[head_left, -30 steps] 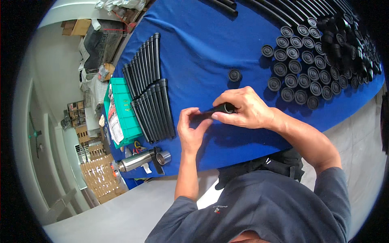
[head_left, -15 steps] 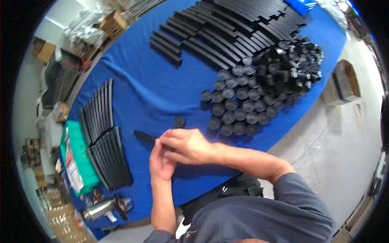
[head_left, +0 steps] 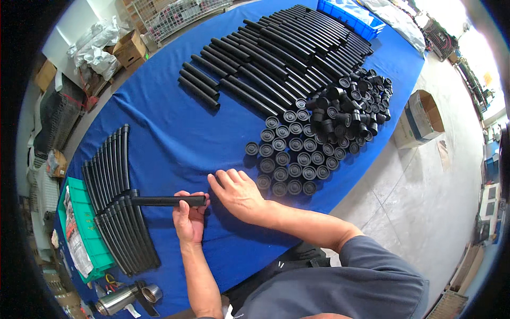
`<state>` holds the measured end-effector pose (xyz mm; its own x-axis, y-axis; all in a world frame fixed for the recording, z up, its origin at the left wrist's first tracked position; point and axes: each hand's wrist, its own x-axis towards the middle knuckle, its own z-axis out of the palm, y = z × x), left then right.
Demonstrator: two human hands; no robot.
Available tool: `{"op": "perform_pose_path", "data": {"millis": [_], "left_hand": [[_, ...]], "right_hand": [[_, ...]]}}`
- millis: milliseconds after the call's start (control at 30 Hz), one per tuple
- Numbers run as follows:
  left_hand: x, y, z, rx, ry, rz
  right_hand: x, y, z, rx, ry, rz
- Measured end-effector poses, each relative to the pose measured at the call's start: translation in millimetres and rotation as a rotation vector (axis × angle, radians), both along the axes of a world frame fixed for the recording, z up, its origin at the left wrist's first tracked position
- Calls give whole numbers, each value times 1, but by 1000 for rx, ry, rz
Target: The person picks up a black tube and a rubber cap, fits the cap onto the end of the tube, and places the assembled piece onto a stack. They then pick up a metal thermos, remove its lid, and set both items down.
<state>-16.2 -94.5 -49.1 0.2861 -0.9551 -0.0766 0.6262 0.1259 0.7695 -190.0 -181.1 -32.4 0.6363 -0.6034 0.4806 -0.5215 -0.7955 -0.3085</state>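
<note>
My left hand is closed around one end of a black tube. The tube lies level, its open end by my fingers and its far end over the finished-looking row at the left. To the right of it my right hand is low over the blue cloth, fingers curled down and their tips hidden; what they hold cannot be made out. Round black caps stand in rows just beyond that hand, beside a heap of more black caps.
Many black tubes cover the far part of the blue-clothed table. Tubes with wider ends lie at the left, next to a green tray. A steel cylinder is at the near left, a blue crate at the far edge. A carton stands on the floor.
My hands have come apart; the left now holds the tube alone, while the right has moved away from it to the cloth. The lone cap seen earlier is out of sight. The view has shifted.
</note>
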Motion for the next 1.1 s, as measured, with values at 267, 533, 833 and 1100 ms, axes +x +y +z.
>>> {"op": "perform_pose_path", "data": {"millis": [267, 533, 833, 1100], "left_hand": [[1, 16, -6, -11, -16, 80], [-12, -1, -2, -71, -5, 170], [-10, 5, 0, 9, -50, 178], [-10, 7, 3, 83, 10, 177]], "right_hand": [[7, 0, -12, 177, -250, 103], [0, -10, -12, 1094, -519, 231], [2, -2, 1, 1180, -497, 322], [-1, -1, 2, 1013, -342, 308]]}}
